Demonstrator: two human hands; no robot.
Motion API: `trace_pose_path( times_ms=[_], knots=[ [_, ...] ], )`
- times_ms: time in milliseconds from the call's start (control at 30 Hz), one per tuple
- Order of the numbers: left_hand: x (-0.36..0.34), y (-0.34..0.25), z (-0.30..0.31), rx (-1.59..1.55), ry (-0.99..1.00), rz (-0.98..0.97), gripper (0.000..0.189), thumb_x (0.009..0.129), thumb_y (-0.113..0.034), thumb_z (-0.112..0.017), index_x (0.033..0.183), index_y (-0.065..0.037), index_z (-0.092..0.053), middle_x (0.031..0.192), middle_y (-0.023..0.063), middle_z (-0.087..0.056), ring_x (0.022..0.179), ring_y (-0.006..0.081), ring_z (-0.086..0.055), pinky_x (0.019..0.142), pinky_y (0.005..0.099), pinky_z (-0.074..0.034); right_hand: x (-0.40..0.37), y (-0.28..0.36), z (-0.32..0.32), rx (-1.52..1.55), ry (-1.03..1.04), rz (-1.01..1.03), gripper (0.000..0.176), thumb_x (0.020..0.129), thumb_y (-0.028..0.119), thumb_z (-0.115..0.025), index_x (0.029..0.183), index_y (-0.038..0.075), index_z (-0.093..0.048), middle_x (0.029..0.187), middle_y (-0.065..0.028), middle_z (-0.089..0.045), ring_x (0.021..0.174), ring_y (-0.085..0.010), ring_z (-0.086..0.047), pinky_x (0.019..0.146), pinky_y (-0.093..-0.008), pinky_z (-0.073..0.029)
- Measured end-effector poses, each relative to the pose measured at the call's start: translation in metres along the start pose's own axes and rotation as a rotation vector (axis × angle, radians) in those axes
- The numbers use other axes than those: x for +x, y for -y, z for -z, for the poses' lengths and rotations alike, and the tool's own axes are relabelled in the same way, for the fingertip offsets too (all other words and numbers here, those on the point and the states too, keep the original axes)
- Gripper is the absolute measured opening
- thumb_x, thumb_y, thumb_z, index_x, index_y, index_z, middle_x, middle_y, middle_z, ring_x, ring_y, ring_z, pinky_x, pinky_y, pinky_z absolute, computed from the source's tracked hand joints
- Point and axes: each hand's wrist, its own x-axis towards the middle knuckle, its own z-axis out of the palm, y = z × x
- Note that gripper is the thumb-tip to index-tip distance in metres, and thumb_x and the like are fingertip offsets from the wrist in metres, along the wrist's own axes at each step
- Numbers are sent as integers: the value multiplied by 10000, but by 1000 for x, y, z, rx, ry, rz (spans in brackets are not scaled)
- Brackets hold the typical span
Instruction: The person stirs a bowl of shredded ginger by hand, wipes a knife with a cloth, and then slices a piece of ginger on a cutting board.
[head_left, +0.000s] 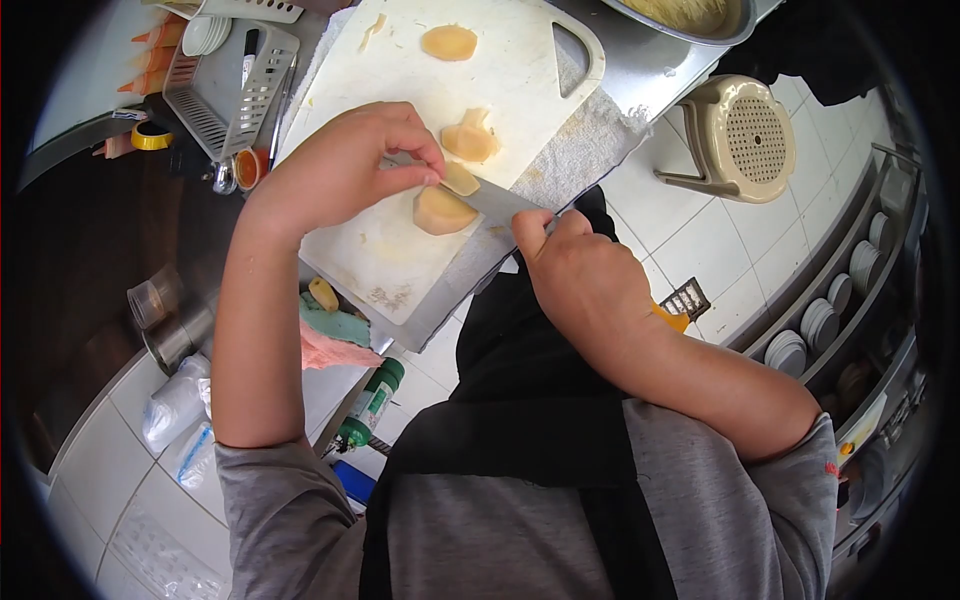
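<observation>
On the white cutting board (375, 250) lies a cut block of pale yellow vegetable (443, 212) that looks like peeled potato. A thinner slice (460, 180) of it stands beside the knife (505, 205), whose blade lies between slice and block. My left hand (355, 165) is closed, its thumb and fingertips pinching the slice's left end. My right hand (585, 265) is wrapped round the knife's handle, which is mostly hidden. Farther up the board are an irregular pale piece (470, 137), an oval piece (449, 43) and a thin scrap (373, 32).
A towel (575, 145) lies under the board. At the top right is a metal bowl (700, 35) of yellow shreds. A plastic stool (745, 140) stands on the tiled floor. Left are a basket (250, 100), folded cloths (335, 335) and a green bottle (372, 400).
</observation>
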Motion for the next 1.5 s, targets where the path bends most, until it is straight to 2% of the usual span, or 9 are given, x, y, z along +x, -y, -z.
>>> trace_pose_path(
  times_ms=[200, 267, 500, 600, 700, 767, 967, 1200, 1500],
  knots=[
    [6, 0, -10, -5, -139, -30, 97, 925, -81, -668, 1007, -29, -666, 931, 64, -651, 850, 194, -614, 783, 303, -499, 0, 0, 0, 2, -27, -7, 196, 886, 135, -578, 1064, 70, -525, 699, -76, -568, 491, -128, -623, 383, -270, -480],
    [8, -5, -13, -47, -200, 103, 92, 940, -86, -648, 1004, -19, -653, 929, 68, -663, 802, 200, -623, 754, 309, -504, -1, 0, -1, 11, -33, -7, 193, 887, 137, -577, 1062, 71, -527, 694, -73, -565, 489, -128, -622, 380, -269, -478],
    [18, 3, -30, 109, -372, -20, 122, 933, -111, -666, 1020, -26, -650, 896, 76, -657, 785, 185, -623, 734, 296, -507, 0, 1, 2, -2, -4, -8, 187, 897, 141, -569, 1065, 72, -526, 693, -70, -572, 492, -131, -629, 383, -261, -482],
    [20, -1, -35, 108, -437, 8, 115, 920, -99, -679, 1016, -38, -661, 892, 72, -653, 783, 188, -625, 735, 295, -508, 0, 1, 1, 7, 0, -5, 191, 899, 142, -567, 1071, 70, -524, 699, -74, -581, 492, -132, -631, 385, -261, -485],
    [18, -2, -39, 24, -459, 132, 85, 915, -66, -678, 998, -47, -674, 906, 63, -645, 796, 200, -626, 741, 293, -506, 0, 1, 0, 24, 3, -10, 196, 900, 142, -566, 1076, 69, -523, 704, -80, -587, 491, -135, -632, 385, -263, -488],
    [15, 3, -45, 114, -520, -26, 149, 879, 11, -662, 998, -72, -697, 934, 44, -610, 845, 193, -618, 758, 286, -501, 0, 1, 0, 33, 5, -16, 198, 900, 142, -565, 1078, 68, -522, 705, -82, -589, 491, -137, -634, 385, -264, -490],
    [13, -1, -44, 241, -391, -7, 400, 786, 115, -608, 1041, -153, -761, 951, 29, -517, 895, 181, -591, 787, 267, -487, 0, 1, -1, 38, 8, -20, 204, 897, 141, -570, 1080, 64, -520, 710, -87, -597, 499, -144, -643, 392, -270, -500],
    [12, -7, -41, 237, -360, -16, 459, 789, 129, -584, 1089, -165, -767, 937, 33, -517, 870, 187, -573, 786, 264, -479, 0, 2, -2, 49, 1, -27, 206, 897, 140, -575, 1079, 61, -518, 710, -91, -600, 504, -152, -648, 397, -279, -509],
    [10, -9, -38, 254, -356, -48, 497, 707, 201, -521, 1021, -115, -741, 908, 48, -487, 849, 210, -561, 773, 275, -476, 0, 2, -3, 79, 5, -34, 216, 894, 136, -580, 1084, 58, -515, 715, -92, -603, 515, -157, -656, 403, -282, -513]
  ],
)
